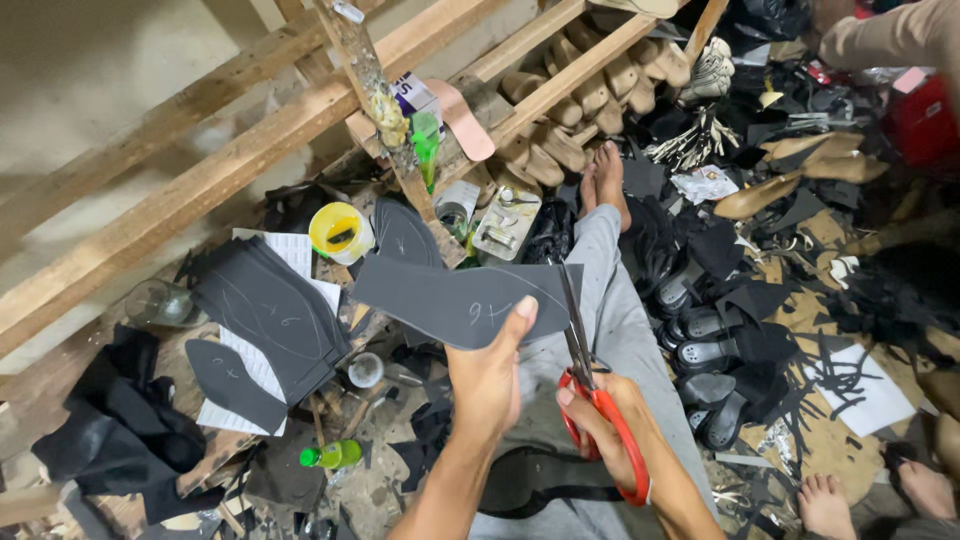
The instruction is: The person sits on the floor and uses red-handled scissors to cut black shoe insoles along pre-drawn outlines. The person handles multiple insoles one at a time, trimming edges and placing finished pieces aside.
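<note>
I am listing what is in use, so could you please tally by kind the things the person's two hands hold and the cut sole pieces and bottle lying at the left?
Red-handled metal scissors, in the right hand: 1
Dark grey sheet with chalk outline, in the left hand: 1
Dark sole-shaped cut-outs: 2
Green plastic bottle: 1
Total: 5

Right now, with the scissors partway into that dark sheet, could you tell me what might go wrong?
1. The left hand pinches the dark sheet just beside the blades of the red-handled scissors, so the thumb could get nicked.
2. The sheet hangs unsupported in the air, so it might flex and pull the cut off the drawn outline.
3. The right hand cuts above the person's outstretched leg, so a slip could reach it.
</note>
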Tool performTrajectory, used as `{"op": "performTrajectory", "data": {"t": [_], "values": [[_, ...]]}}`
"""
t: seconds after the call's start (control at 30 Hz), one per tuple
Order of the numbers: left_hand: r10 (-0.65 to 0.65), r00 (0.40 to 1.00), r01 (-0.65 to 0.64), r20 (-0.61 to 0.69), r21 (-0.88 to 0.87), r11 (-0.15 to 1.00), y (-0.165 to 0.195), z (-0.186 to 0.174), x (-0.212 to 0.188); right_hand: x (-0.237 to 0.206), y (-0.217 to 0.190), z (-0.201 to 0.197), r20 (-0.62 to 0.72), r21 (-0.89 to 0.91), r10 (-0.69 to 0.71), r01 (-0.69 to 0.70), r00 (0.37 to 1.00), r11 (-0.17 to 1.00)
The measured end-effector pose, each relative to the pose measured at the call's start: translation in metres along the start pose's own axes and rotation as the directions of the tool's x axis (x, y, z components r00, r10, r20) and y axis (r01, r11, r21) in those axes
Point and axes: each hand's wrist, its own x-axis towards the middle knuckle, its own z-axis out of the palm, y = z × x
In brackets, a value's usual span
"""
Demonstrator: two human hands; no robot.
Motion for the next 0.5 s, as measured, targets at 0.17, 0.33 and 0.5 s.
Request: {"op": "performTrajectory", "data": {"t": [0.17,0.33,0.5], "values": [[-0.09,0.991,0.074,0.101,0.15,0.986,0.004,-0.004,0.001,-0.001,-0.005,-0.002,-0.003,-0.064,0.007,-0.007,1.0,0.998],[-0.154,0.973,0.111,0.172,0.24,0.965,0.011,0.002,0.003,-0.002,-0.006,-0.005,-0.01,-0.009,-0.098,0.098,0.995,0.995],[-0.182,0.94,0.099,0.288,0.28,0.955,0.024,0.0,0.006,-0.01,-0.008,-0.013,0.049,-0.022,0.0,0.001,0.999,1.0]]}}
